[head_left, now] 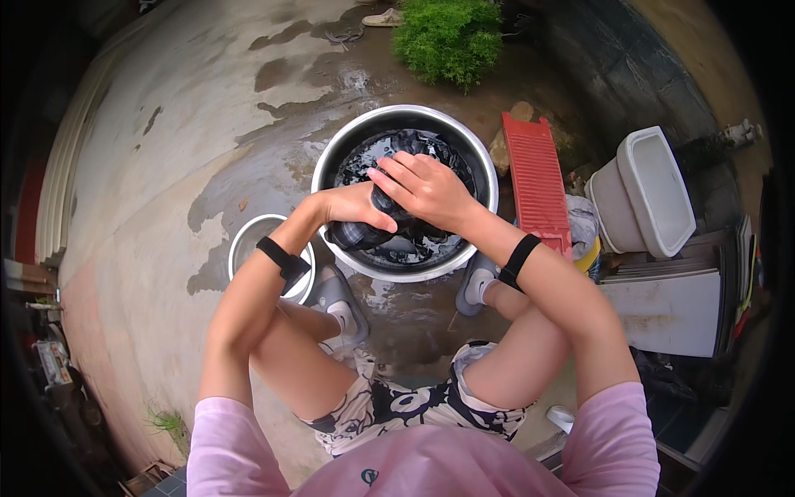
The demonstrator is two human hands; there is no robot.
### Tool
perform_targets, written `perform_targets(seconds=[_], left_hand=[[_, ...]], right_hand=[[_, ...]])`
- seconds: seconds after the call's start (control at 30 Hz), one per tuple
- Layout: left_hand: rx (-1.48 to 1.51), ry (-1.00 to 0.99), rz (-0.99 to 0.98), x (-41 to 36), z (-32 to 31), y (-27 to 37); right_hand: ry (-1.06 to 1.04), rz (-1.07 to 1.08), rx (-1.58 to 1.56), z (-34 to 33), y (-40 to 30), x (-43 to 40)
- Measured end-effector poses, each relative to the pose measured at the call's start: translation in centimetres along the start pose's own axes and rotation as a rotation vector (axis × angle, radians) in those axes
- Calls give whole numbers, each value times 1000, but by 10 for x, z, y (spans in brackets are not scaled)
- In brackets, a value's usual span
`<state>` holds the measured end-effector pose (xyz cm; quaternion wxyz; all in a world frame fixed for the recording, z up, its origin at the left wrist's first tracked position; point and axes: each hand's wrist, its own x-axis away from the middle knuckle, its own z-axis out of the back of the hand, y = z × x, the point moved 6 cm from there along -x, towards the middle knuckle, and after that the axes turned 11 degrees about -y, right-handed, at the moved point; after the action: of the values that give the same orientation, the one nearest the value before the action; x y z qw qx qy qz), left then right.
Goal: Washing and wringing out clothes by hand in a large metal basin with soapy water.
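Observation:
A round metal basin (405, 273) stands on the wet ground before me, with dark water and soaked dark cloth inside. Above the water, both hands grip a bunched dark checked garment (354, 235). My left hand (357, 208) has its thumb across the cloth, near the basin's left side. Over the upper part of the bundle, my right hand (425, 186) curls its fingers, close to the left hand. Part of the garment hangs by the left rim. Fingers and palms hide much of the cloth between the hands.
A smaller metal basin (239, 245) sits left of my foot. To the right stand a red plastic washboard (537, 177), a white ceramic basin (658, 192) and stacked panels (664, 317). A green bushy plant (448, 40) and a slipper (382, 18) lie beyond the large basin.

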<state>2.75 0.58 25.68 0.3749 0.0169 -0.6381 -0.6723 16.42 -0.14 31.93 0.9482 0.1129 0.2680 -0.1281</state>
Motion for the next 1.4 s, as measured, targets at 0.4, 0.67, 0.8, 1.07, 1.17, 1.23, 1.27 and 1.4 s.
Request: perform_targets(seconds=[0.4, 0.67, 0.8, 1.07, 1.17, 1.23, 1.27, 1.4], left_hand=[[-38, -127, -31, 7, -18, 25], [-200, 144, 136, -11, -33, 7], [-490, 478, 443, -12, -36, 10], [-687, 522, 315, -34, -38, -5], [-758, 534, 270, -35, -31, -5], [-801, 491, 265, -35, -26, 0], [-844, 465, 266, -34, -26, 4], [-842, 487, 259, -22, -19, 15]], right_hand=[[-154, 35, -247, 8, 2, -9], [-562, -202, -266, -21, 8, 14], [-747, -366, -313, -48, 14, 27], [-786, -495, -450, -73, 23, 50], [-758, -511, -422, -74, 29, 45], [-754, -513, -464, -72, 32, 43], [-706, -523, -495, -69, 32, 44], [-678, -481, -558, -60, 39, 38]])
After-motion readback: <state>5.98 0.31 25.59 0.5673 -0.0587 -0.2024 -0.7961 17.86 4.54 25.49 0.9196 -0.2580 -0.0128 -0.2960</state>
